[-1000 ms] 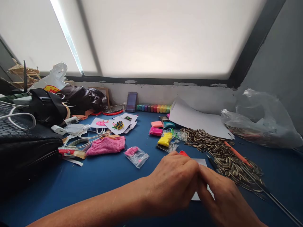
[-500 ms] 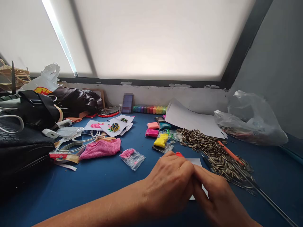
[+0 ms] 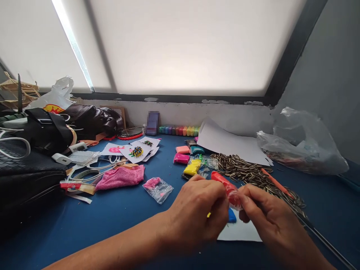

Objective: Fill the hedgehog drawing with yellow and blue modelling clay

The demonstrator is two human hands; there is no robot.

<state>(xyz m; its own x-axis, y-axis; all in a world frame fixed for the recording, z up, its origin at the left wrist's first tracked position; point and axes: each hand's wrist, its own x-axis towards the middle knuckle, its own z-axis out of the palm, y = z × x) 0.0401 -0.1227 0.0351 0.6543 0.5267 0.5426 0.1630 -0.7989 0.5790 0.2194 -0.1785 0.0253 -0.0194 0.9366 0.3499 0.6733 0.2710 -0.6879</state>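
Between my hands is a packet of red modelling clay [image 3: 225, 181], its clear wrapper crumpled at the right end. My right hand [image 3: 270, 210] pinches that wrapped end between thumb and fingers. Curled against the packet's left side is my left hand [image 3: 199, 210], its fingers closed and its fingertips partly hidden. Beneath the hands lies a white paper sheet [image 3: 244, 233], bearing a piece of blue clay [image 3: 231, 216]. A sliver of yellow shows beside the left fingers. Close beyond the left hand sits a yellow clay packet [image 3: 192, 166].
Striped sunflower seeds [image 3: 239, 167] are heaped at right, with an orange stick [image 3: 277, 183] and a metal rod [image 3: 323, 234]. Paper sheets [image 3: 227, 144] and a plastic bag [image 3: 303, 146] lie behind. Leftward are a pink cloth [image 3: 120, 177], a small clay bag [image 3: 158, 189], decorated cards [image 3: 137, 152] and bags.
My hands have moved apart from their overlapping clasp. The red clay packet, mostly covered before, now shows between them, and the blue piece on the paper has come into view.
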